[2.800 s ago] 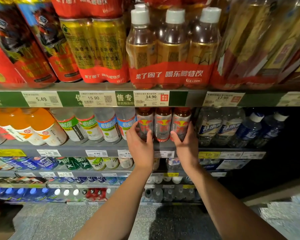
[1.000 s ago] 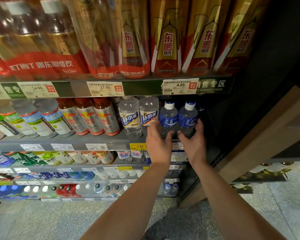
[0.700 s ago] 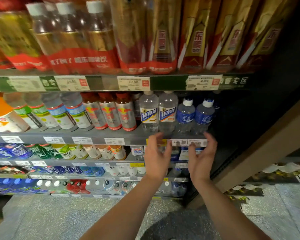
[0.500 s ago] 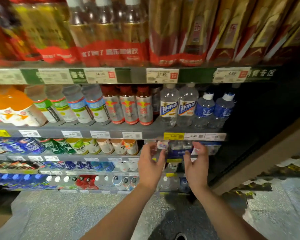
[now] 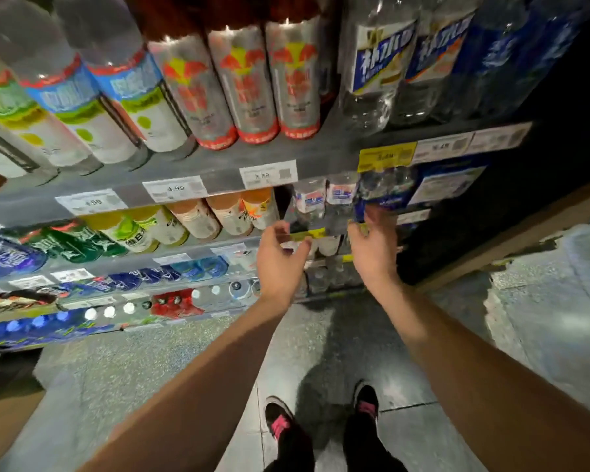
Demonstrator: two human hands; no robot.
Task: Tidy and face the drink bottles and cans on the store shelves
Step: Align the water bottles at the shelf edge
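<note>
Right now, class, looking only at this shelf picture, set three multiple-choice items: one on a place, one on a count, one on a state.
1. Where do the hands reach?
A. the shelf level below the silver-and-red bottles
B. the floor
C. the very bottom row

2. How many silver-and-red bottles stand in the front row?
A. one
B. three
C. six

3. What are the hands holding?
A. a bottle each
B. one price tag
C. nothing

Answers:
1 A: the left hand and right hand are at the small clear bottles, one level under the silver-and-red bottles.
2 B: three matching labels stand side by side.
3 C: the fingers of both hands are spread and loosely curved, with nothing between them.
</note>
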